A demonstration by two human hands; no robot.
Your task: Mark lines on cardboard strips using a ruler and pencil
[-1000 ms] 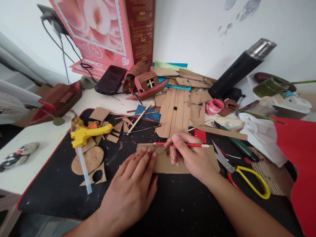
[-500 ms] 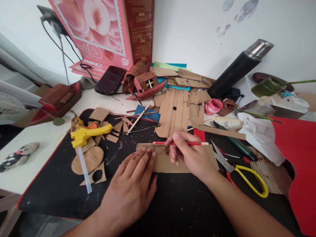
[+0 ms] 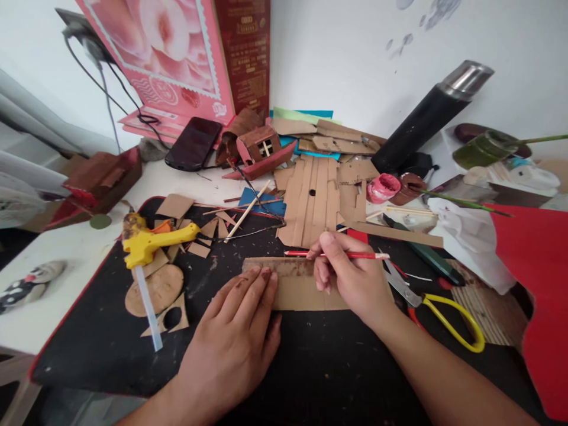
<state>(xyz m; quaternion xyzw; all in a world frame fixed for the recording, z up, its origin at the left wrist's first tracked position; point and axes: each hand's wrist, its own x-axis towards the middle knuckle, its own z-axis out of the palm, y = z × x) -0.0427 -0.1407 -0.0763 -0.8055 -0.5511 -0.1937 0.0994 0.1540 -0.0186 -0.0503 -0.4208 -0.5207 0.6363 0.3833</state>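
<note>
A rectangular piece of cardboard (image 3: 310,297) lies on the black mat in front of me. Along its far edge runs a stained, see-through strip (image 3: 290,267) that looks like a ruler. My left hand (image 3: 242,319) rests flat on the strip and the cardboard's left part, fingers stretched out, with brown smears on them. Between thumb and fingers of my right hand (image 3: 350,278) is a red pencil (image 3: 360,255), held almost level, its tip pointing left close to the cardboard's far edge. Whether the tip touches anything I cannot tell. The cardboard's right part is partly hidden behind that hand.
Yellow-handled scissors (image 3: 457,322) lie to the right, near a green-handled tool (image 3: 428,254). On the left is a yellow glue gun (image 3: 160,239) among cardboard scraps. Behind stand a small red model boat (image 3: 261,154), a layered cardboard piece (image 3: 310,201), paint pots (image 3: 384,188) and a black flask (image 3: 426,121).
My right hand has slid a little to the right with the pencil. The left hand keeps its place on the strip. The whole view has shifted slightly.
</note>
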